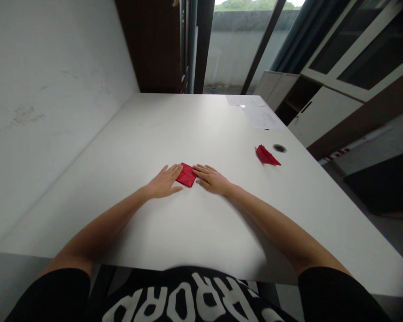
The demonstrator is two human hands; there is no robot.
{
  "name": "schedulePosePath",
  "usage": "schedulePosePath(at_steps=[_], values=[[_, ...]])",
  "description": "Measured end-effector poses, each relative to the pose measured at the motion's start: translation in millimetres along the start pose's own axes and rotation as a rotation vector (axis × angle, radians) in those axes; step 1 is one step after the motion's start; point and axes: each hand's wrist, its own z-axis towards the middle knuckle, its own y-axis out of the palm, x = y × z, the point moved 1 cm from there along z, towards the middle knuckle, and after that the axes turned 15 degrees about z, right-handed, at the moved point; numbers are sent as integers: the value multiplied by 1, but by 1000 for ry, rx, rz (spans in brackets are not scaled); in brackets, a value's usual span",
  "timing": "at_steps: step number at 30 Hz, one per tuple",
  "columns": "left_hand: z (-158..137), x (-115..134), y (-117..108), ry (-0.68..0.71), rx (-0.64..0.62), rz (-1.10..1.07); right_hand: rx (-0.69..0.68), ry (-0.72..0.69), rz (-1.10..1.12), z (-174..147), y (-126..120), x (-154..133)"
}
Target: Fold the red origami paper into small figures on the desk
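Note:
A folded square of red paper [187,175] lies flat on the white table, with creases across its face. My left hand [166,181] rests on its left edge, fingers stretched out and the thumb spread below. On the opposite side my right hand [212,179] lies with its fingertips on the right edge, fingers extended and thumb apart. Neither hand grips the paper; both lie open against it. The parts of the paper under the fingertips are hidden.
A second folded red paper piece [267,155] lies to the right, near a round cable hole [280,148]. White paper sheets [259,115] lie at the table's [174,129] far right corner. A wall [60,89] borders the table on the left; cabinets [325,112] stand beyond its right edge.

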Motion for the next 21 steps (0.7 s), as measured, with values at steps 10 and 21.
schedulePosePath(at_steps=[10,21], values=[[0,2,-3,-14,38,-36,137,-99,-42,18,9,-15],[0,3,-10,-16,55,-163,106,-97,-100,18,9,-25]])
